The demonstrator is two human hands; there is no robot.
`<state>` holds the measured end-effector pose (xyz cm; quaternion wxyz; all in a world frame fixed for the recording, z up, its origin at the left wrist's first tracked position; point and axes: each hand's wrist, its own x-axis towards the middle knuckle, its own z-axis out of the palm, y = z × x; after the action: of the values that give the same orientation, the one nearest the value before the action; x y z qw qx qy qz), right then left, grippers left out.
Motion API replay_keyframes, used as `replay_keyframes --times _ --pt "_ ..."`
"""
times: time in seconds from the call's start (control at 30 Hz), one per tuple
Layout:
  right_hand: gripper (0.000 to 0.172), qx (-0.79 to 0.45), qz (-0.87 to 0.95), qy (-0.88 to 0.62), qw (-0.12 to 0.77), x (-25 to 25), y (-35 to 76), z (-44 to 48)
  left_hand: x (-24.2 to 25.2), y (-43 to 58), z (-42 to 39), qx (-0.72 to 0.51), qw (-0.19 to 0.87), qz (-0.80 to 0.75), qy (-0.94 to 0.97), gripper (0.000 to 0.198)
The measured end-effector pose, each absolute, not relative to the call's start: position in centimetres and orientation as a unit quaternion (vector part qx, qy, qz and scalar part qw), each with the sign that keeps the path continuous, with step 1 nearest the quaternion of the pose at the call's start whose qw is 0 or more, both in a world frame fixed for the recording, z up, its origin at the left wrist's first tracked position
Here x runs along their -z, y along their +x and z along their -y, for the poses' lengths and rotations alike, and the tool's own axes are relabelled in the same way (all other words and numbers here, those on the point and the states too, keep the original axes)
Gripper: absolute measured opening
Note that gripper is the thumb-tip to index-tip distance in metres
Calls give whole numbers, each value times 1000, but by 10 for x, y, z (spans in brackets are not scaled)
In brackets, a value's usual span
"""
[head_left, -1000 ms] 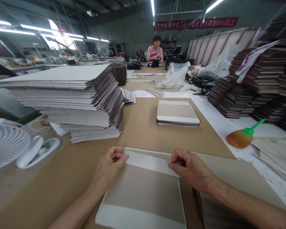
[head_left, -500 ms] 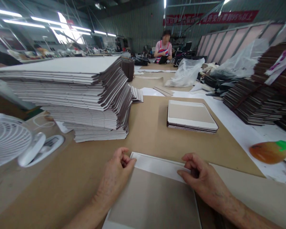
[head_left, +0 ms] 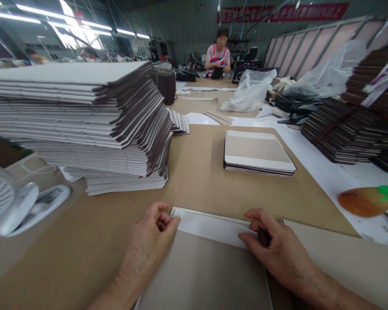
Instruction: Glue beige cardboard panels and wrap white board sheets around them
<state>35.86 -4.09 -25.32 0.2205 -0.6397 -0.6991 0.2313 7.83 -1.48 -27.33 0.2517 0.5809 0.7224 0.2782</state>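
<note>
A grey board (head_left: 207, 271) with a white folded flap (head_left: 213, 226) along its far edge lies flat in front of me on the brown paper-covered table (head_left: 194, 181). My left hand (head_left: 147, 247) presses its thumb on the flap's left end, fingers curled. My right hand (head_left: 273, 247) pinches the flap's right end at the board's corner. Both hands rest on the board.
A tall stack of white-faced, brown-edged boards (head_left: 84, 125) stands at the left. A small pile of finished boards (head_left: 257, 153) lies ahead. A white fan (head_left: 9, 202) sits at far left, an orange bottle with a green cap (head_left: 364, 200) at right, dark stacks (head_left: 349, 129) beyond. A person (head_left: 218, 58) works far off.
Both hands stay on the flap's ends, shifting slightly along it. The view has moved closer and lower, so less of the board's near edge shows.
</note>
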Motion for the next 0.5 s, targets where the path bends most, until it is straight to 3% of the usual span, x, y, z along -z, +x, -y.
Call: replay_keyframes --times 0.5 --pt "33 -253 674 -670 184 249 360 40 279 70 15 -197 207 -766 576 46"
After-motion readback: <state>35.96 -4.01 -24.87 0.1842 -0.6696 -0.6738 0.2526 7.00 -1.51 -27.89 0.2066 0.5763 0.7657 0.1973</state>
